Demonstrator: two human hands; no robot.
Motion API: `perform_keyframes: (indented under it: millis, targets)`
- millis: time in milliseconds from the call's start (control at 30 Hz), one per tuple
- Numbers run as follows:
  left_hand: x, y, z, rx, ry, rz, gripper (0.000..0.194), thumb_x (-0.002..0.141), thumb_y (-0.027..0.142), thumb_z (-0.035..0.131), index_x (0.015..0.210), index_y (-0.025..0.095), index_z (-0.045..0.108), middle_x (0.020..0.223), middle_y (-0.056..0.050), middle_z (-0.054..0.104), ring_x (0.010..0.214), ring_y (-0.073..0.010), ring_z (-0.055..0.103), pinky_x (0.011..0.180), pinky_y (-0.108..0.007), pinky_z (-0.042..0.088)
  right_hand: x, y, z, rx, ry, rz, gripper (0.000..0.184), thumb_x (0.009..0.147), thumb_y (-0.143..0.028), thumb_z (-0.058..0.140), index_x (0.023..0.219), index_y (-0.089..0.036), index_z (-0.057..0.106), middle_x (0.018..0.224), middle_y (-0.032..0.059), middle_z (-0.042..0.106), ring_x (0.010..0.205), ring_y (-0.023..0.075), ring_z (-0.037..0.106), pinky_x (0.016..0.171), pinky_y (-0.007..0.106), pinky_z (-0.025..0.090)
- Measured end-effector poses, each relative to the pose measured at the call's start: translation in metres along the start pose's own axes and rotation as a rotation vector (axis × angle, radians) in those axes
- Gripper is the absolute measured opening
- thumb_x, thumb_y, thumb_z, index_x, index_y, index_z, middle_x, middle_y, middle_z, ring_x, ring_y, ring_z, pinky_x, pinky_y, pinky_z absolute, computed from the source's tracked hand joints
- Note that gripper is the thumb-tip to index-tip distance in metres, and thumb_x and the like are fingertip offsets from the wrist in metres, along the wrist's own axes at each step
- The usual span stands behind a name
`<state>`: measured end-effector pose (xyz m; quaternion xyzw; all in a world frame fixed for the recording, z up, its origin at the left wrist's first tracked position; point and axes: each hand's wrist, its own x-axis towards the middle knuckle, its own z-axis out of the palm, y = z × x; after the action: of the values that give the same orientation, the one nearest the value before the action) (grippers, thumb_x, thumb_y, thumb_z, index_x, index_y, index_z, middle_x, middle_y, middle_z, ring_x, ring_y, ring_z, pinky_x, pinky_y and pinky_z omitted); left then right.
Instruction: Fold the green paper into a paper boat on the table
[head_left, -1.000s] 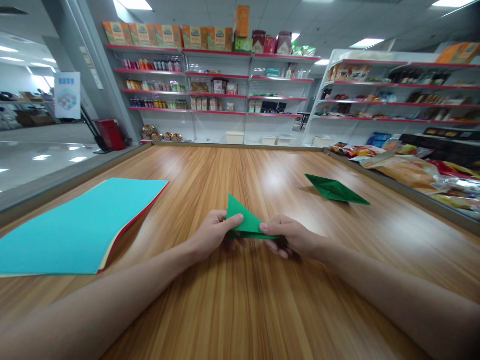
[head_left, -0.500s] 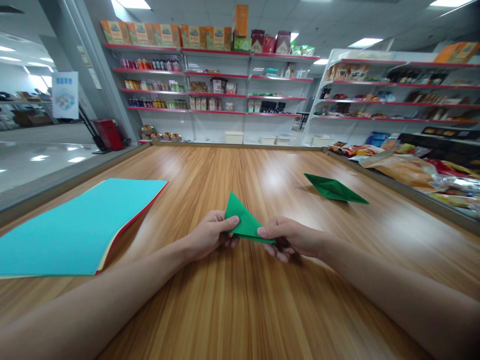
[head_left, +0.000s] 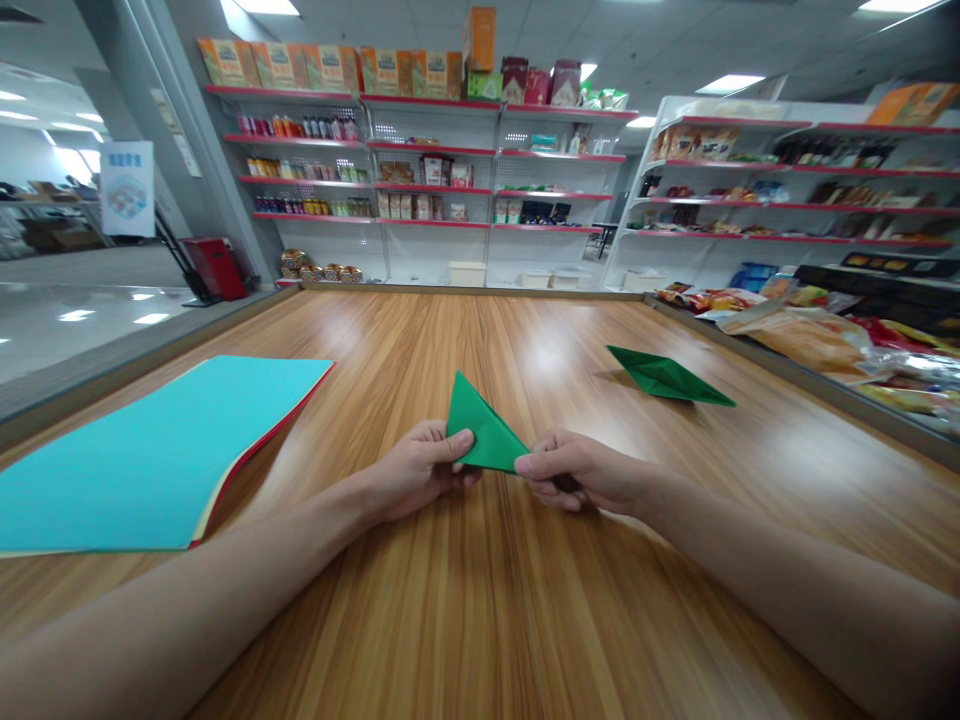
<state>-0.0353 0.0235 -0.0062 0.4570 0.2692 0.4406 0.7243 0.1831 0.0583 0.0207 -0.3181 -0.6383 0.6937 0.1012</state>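
Note:
A folded piece of green paper [head_left: 484,428], triangular in outline, is held above the table between both hands. My left hand [head_left: 420,462] pinches its left side, thumb on the front face and fingers behind. At the lower right corner, my right hand [head_left: 577,470] grips the paper between thumb and curled fingers. The fingers behind the paper are partly hidden. Off to the right lies a green folded paper boat [head_left: 667,378], apart from my hands.
A stack of coloured paper [head_left: 165,450], light blue on top with yellow and red edges beneath, lies on the left of the wooden table [head_left: 450,600]. Packaged snacks [head_left: 810,340] sit beyond the table's right edge. Stocked shelves [head_left: 427,150] stand behind.
The lower edges of the green paper have come together at the right corner, where a loose flap stuck out before. My right fingers have curled in closer, and the paper is slightly higher.

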Motion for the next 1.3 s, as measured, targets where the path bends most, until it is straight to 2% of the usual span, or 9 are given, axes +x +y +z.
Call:
perform_keyframes:
  millis: [300, 433, 567, 633, 800, 933, 1067, 1167, 1300]
  targets:
    - [0.001, -0.002, 0.0, -0.013, -0.004, 0.044, 0.037, 0.078, 0.034, 0.068, 0.056, 0.014, 0.046, 0.057, 0.0, 0.046, 0.056, -0.0115, 0.047, 0.055, -0.022, 0.031, 0.002, 0.002, -0.001, -0.113, 0.052, -0.004, 0.039, 0.072, -0.044, 0.069, 0.057, -0.011, 0.054, 0.043, -0.0033, 0.047, 0.035, 0.004, 0.037, 0.035, 0.019, 0.018]
    - [0.002, -0.003, 0.0, -0.021, 0.001, 0.066, 0.038, 0.079, 0.034, 0.067, 0.055, 0.014, 0.045, 0.057, -0.001, 0.048, 0.055, -0.012, 0.048, 0.054, -0.023, 0.032, -0.001, 0.003, -0.003, -0.187, -0.026, -0.003, 0.04, 0.069, -0.046, 0.073, 0.061, -0.011, 0.056, 0.045, -0.0033, 0.05, 0.036, 0.0031, 0.035, 0.035, 0.017, 0.02]
    - [0.002, -0.004, -0.001, -0.027, -0.009, 0.048, 0.039, 0.079, 0.035, 0.068, 0.055, 0.014, 0.044, 0.057, -0.002, 0.049, 0.055, -0.0127, 0.05, 0.055, -0.023, 0.035, 0.0, 0.006, -0.005, -0.113, -0.078, -0.049, 0.066, 0.077, -0.072, 0.045, 0.068, -0.009, 0.062, 0.047, 0.0012, 0.054, 0.035, 0.005, 0.037, 0.035, 0.018, 0.023]
    - [0.002, -0.004, -0.002, -0.031, -0.003, 0.031, 0.039, 0.077, 0.035, 0.069, 0.056, 0.014, 0.044, 0.058, -0.002, 0.05, 0.055, -0.0128, 0.051, 0.055, -0.023, 0.036, 0.001, 0.008, -0.005, -0.06, -0.046, -0.017, 0.071, 0.08, -0.075, 0.035, 0.065, -0.01, 0.06, 0.046, 0.0019, 0.052, 0.034, 0.0056, 0.037, 0.034, 0.019, 0.023]
    - [0.002, -0.003, 0.0, -0.05, 0.006, 0.028, 0.037, 0.076, 0.034, 0.07, 0.057, 0.013, 0.046, 0.06, -0.002, 0.05, 0.057, -0.0131, 0.052, 0.056, -0.023, 0.035, 0.003, 0.009, -0.006, 0.076, -0.013, 0.003, 0.05, 0.08, -0.059, 0.058, 0.064, -0.012, 0.05, 0.054, -0.0013, 0.049, 0.039, 0.005, 0.04, 0.036, 0.019, 0.02]
    - [0.001, -0.001, 0.002, -0.07, 0.009, 0.048, 0.035, 0.077, 0.031, 0.07, 0.058, 0.013, 0.048, 0.064, -0.003, 0.051, 0.061, -0.0131, 0.051, 0.059, -0.023, 0.036, 0.004, 0.008, -0.007, 0.194, -0.027, 0.001, 0.046, 0.078, -0.053, 0.064, 0.064, -0.015, 0.043, 0.053, -0.0062, 0.037, 0.039, 0.0032, 0.031, 0.038, 0.019, 0.015]
    - [0.001, 0.0, 0.003, -0.079, 0.006, 0.054, 0.035, 0.079, 0.029, 0.069, 0.056, 0.013, 0.048, 0.066, -0.003, 0.05, 0.061, -0.0131, 0.051, 0.059, -0.023, 0.036, 0.004, 0.007, -0.008, 0.136, -0.019, 0.021, 0.047, 0.079, -0.052, 0.063, 0.061, -0.016, 0.039, 0.049, -0.0069, 0.034, 0.039, 0.0036, 0.028, 0.038, 0.019, 0.015]
    - [0.002, -0.002, 0.003, -0.084, 0.043, 0.05, 0.038, 0.08, 0.028, 0.067, 0.054, 0.014, 0.044, 0.06, -0.002, 0.048, 0.06, -0.0134, 0.051, 0.058, -0.023, 0.036, 0.004, 0.01, -0.005, 0.004, 0.03, -0.056, 0.047, 0.082, -0.053, 0.057, 0.058, -0.016, 0.041, 0.045, -0.006, 0.036, 0.037, 0.004, 0.028, 0.036, 0.02, 0.015]
    - [0.005, -0.003, 0.004, -0.094, 0.121, 0.041, 0.037, 0.08, 0.031, 0.067, 0.056, 0.014, 0.045, 0.061, -0.002, 0.052, 0.057, -0.0131, 0.053, 0.055, -0.023, 0.037, 0.005, 0.017, 0.003, -0.194, 0.214, -0.274, 0.048, 0.086, -0.055, 0.048, 0.062, -0.014, 0.05, 0.048, -0.0021, 0.046, 0.037, 0.005, 0.033, 0.034, 0.019, 0.02]
